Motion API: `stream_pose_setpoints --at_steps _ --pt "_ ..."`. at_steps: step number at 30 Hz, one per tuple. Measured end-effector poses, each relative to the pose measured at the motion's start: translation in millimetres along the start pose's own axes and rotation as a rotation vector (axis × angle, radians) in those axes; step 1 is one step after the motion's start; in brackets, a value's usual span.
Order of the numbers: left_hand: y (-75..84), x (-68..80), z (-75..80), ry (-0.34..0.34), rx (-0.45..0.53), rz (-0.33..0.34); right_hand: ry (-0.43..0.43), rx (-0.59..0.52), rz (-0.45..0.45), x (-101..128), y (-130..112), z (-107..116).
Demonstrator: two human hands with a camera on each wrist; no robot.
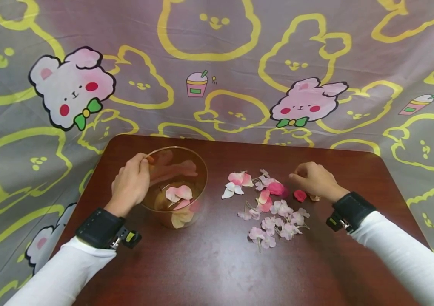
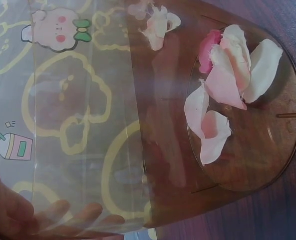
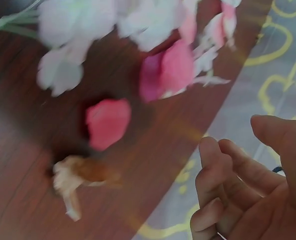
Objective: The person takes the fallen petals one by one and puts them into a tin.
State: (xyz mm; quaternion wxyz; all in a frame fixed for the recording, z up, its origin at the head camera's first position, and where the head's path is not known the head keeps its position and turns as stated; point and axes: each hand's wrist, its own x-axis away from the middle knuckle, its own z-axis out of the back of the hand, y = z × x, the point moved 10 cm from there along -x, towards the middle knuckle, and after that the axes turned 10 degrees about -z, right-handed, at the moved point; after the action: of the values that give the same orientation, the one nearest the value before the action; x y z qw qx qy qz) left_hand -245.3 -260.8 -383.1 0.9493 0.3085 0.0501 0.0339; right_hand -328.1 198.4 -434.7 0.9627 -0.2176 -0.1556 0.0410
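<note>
A clear plastic bowl (image 1: pixel 176 187) stands on the dark red-brown table (image 1: pixel 217 263), and everything else is placed from it. The left hand (image 1: pixel 130 183) grips the bowl's rim on its left side, thumb and fingers curled over the edge; through the clear wall the left wrist view shows the fingertips (image 2: pixel 63 215) pressed against the plastic. Inside the bowl lie several pale pink and cream petals (image 2: pixel 227 95). To the right of the bowl, apart from it, a scatter of loose petals and small pink blossoms (image 1: pixel 270 212) spreads over the table. Beyond that scatter, farthest from the bowl, the right hand (image 1: pixel 314 180) hovers with fingers loosely curled and holding nothing. Just beside it lie a bright red-pink petal (image 3: pixel 108 122) and a small brownish dried piece (image 3: pixel 75 177). The bear-and-drink patterned cloth (image 1: pixel 217 63) behind the bowl carries no readable writing, and none shows on the black wrist straps.
</note>
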Motion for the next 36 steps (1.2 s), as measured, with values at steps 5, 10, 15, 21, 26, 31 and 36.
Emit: stream_pose_setpoints --at_steps 5,10,15,21,26,31,36 --pt "-0.2 0.2 0.5 0.003 0.001 -0.003 -0.032 0.044 -0.058 -4 21 -2" --pt "-0.7 -0.1 0.3 0.0 0.001 0.001 -0.012 0.124 -0.11 -5 35 1" --pt "-1.0 -0.1 0.3 -0.005 0.002 0.004 -0.002 0.212 -0.159 -5 51 2" --pt "-0.7 -0.2 0.5 -0.004 0.004 0.002 -0.073 0.256 -0.214 -3 69 -10" --pt "-0.7 -0.7 0.4 0.0 -0.001 0.003 -0.067 0.273 -0.203 -2 72 -18" --pt "0.6 -0.4 0.1 0.001 -0.001 -0.003 -0.035 0.305 -0.17 -2 67 -21" --pt "1.1 0.2 0.7 0.001 0.002 -0.002 -0.002 0.309 -0.131 -2 58 -19"
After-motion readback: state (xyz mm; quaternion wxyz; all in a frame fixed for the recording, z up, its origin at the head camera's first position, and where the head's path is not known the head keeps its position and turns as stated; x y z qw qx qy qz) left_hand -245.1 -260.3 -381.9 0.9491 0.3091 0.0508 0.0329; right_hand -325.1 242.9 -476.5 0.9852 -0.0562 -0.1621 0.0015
